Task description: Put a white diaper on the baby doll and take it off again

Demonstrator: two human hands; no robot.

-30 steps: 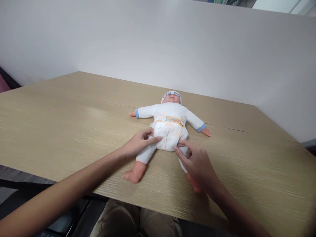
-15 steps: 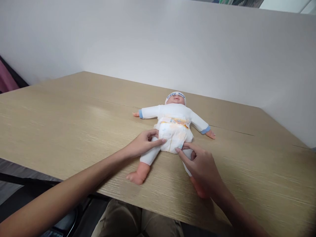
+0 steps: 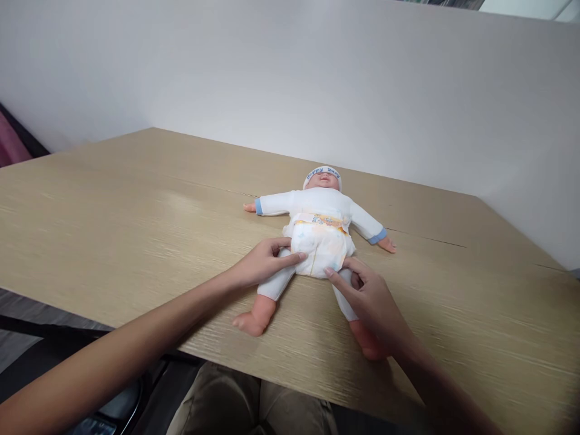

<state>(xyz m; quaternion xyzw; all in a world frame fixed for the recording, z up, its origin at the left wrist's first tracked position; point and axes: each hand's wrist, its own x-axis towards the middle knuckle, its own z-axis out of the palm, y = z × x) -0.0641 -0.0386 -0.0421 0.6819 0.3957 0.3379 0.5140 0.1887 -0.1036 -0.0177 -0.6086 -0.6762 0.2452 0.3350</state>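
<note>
A baby doll [image 3: 321, 202] in a white suit with blue cuffs lies on its back, arms spread, feet toward me. Around its hips is a white diaper [image 3: 315, 248] with an orange printed band across the waist. My left hand [image 3: 267, 263] pinches the diaper's leg edge on the left, thumb on top and fingers tucked behind. On the other side, my right hand [image 3: 369, 290] has thumb and forefinger at the opposite leg edge, closed on it. That hand partly covers the doll's leg on the right.
The doll rests on a wood-grain table [image 3: 136, 241], close to its front edge. A pale wall or partition [image 3: 272, 78] rises behind. My legs [image 3: 244, 402] and a dark chair are below the table edge. Something pink [image 3: 11, 142] is at the far left.
My right hand has shifted slightly up and outward along the diaper's leg edge. My left hand stays in the same place on the diaper.
</note>
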